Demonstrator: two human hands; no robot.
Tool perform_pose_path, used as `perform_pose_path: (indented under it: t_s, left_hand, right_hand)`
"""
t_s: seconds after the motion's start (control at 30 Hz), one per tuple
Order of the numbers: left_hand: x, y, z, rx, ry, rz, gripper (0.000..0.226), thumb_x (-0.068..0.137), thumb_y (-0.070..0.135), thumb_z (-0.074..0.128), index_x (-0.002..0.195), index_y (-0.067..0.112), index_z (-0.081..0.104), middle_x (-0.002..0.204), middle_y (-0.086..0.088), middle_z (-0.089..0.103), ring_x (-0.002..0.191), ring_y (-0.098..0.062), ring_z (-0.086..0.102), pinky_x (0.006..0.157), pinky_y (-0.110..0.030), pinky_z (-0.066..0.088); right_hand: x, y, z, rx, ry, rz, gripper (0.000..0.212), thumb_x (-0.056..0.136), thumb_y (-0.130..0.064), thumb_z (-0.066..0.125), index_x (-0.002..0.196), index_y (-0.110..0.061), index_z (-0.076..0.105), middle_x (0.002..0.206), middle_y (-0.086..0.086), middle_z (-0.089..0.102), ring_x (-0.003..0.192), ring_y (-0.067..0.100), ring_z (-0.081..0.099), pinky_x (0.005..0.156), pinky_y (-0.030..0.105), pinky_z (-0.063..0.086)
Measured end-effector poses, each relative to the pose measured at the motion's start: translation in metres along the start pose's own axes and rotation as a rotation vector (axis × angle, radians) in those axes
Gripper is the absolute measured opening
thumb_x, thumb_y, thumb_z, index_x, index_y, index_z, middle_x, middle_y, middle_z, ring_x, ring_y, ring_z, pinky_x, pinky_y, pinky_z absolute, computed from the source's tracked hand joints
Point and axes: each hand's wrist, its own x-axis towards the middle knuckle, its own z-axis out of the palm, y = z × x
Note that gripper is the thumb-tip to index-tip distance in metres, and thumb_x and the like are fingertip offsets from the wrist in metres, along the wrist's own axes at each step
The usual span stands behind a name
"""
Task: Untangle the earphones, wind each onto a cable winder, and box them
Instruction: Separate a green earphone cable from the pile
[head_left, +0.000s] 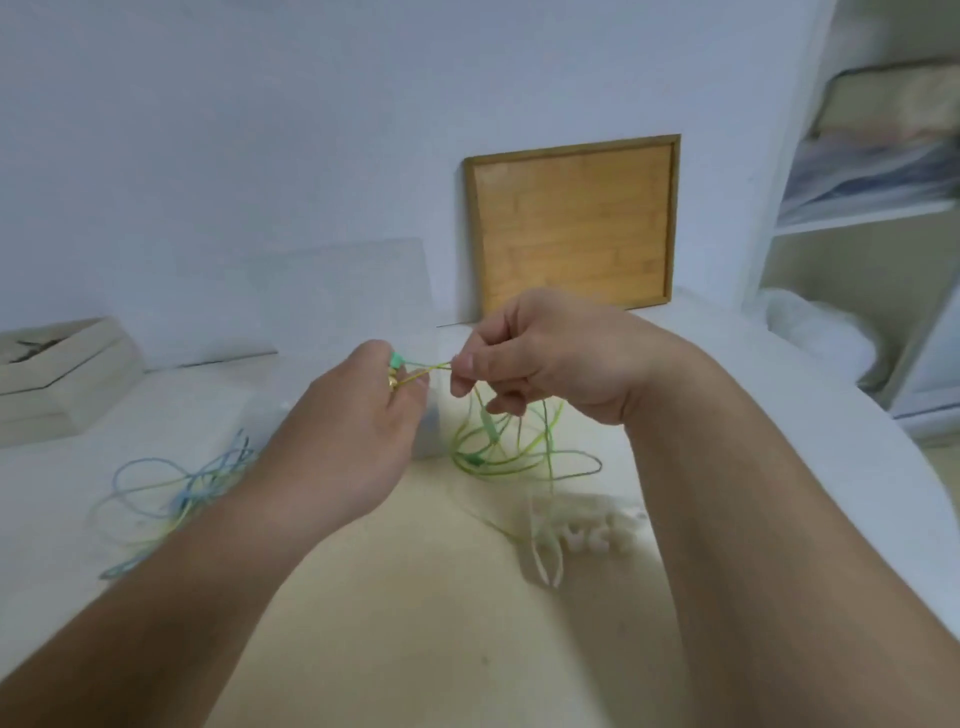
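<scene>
The green earphones (475, 460) hang from our two hands, and most of the cord lies in loose loops on the bench (415, 623) under our right hand. Our left hand (358, 431) pinches the earbud ends with curled fingers. Our right hand (545, 358) pinches the cord just beside it, so a short bit of cord runs tight between them. Both hands are up above the bench, close together. The blue earphones (166, 488) lie in a pile to the left. Blurry white cable winders (587, 535) lie near our right arm. A clear box (343, 291) stands behind our hands. A wooden tray (571, 223) leans on the wall.
</scene>
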Motion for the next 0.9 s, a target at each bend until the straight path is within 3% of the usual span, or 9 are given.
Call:
perform_pose_path:
  t_s: [0.1,0.17,0.27,0.37,0.47,0.57,0.7,0.8,0.9]
  left_hand:
    - [0.001,0.0,0.009,-0.157,-0.121,-0.079,0.023,0.092,0.046,0.057,0.094,0.027,0.044,0.064,0.003,0.054,0.058,-0.017,0.051,0.055,-0.033,0.033]
    - [-0.001,-0.004,0.014,-0.142,-0.201,-0.07,0.023,0.086,0.043,0.066,0.094,0.029,0.051,0.06,0.006,0.056,0.053,-0.012,0.051,0.055,-0.031,0.036]
    - [-0.007,-0.004,0.017,-0.059,-0.481,0.078,0.021,0.083,0.038,0.073,0.074,0.022,0.063,0.051,0.011,0.053,0.046,-0.003,0.045,0.052,-0.028,0.038]
    - [-0.018,0.01,0.02,-0.075,-0.696,0.228,0.022,0.086,0.041,0.071,0.076,0.021,0.069,0.054,0.013,0.051,0.05,-0.002,0.043,0.053,-0.025,0.038]
    - [-0.024,0.024,0.033,-0.234,-0.465,0.255,0.016,0.083,0.04,0.073,0.083,0.025,0.065,0.063,0.016,0.051,0.056,-0.002,0.045,0.054,-0.019,0.037]
    - [-0.028,0.032,0.053,-0.094,-0.297,0.41,0.028,0.078,0.05,0.073,0.098,0.034,0.061,0.093,0.018,0.052,0.086,0.001,0.049,0.078,-0.021,0.044]
    - [-0.033,0.045,0.066,0.048,-0.409,0.494,0.05,0.082,0.055,0.063,0.127,0.033,0.058,0.116,0.018,0.053,0.111,-0.004,0.043,0.099,-0.025,0.038]
    - [-0.032,0.045,0.059,0.022,-0.39,0.507,0.038,0.087,0.039,0.067,0.124,0.032,0.06,0.113,0.013,0.056,0.11,-0.008,0.045,0.097,-0.029,0.04]
    - [-0.024,0.033,0.035,-0.048,-0.448,0.414,0.04,0.082,0.044,0.075,0.119,0.036,0.062,0.107,0.019,0.059,0.095,0.003,0.049,0.088,-0.023,0.044]
  right_hand:
    - [-0.002,-0.001,-0.008,0.224,0.091,0.047,0.024,0.099,-0.015,0.056,0.08,-0.006,0.066,0.05,-0.006,0.032,0.043,0.01,0.031,0.056,0.029,0.052]
    - [-0.002,-0.002,-0.017,0.425,0.235,0.056,0.026,0.1,-0.017,0.053,0.076,-0.009,0.062,0.052,-0.006,0.027,0.042,0.008,0.024,0.043,0.021,0.035]
    - [-0.002,-0.003,-0.027,0.628,0.393,0.036,0.029,0.101,-0.018,0.049,0.077,-0.009,0.062,0.056,-0.004,0.028,0.046,0.008,0.02,0.04,0.018,0.02]
    - [-0.002,-0.001,-0.032,0.684,0.542,-0.016,0.023,0.101,-0.014,0.049,0.088,-0.006,0.067,0.057,-0.002,0.035,0.048,0.01,0.022,0.043,0.021,0.019]
    - [0.0,0.0,-0.033,0.7,0.614,-0.017,0.021,0.1,-0.013,0.049,0.095,-0.007,0.068,0.058,-0.002,0.036,0.05,0.011,0.021,0.045,0.023,0.016]
    - [0.003,0.002,-0.032,0.698,0.621,0.018,0.021,0.1,-0.014,0.048,0.097,-0.007,0.068,0.055,-0.003,0.035,0.049,0.01,0.02,0.045,0.023,0.014]
    - [0.003,0.001,-0.029,0.721,0.578,0.022,0.021,0.101,-0.016,0.048,0.1,-0.007,0.066,0.055,-0.003,0.034,0.05,0.01,0.019,0.048,0.023,0.012]
    - [0.004,0.0,-0.026,0.721,0.555,0.012,0.022,0.102,-0.016,0.047,0.104,-0.006,0.067,0.056,-0.004,0.035,0.051,0.01,0.02,0.048,0.024,0.013]
    - [0.008,0.003,-0.024,0.73,0.575,-0.024,0.023,0.101,-0.016,0.047,0.104,-0.007,0.069,0.055,-0.004,0.036,0.05,0.01,0.02,0.046,0.023,0.014]
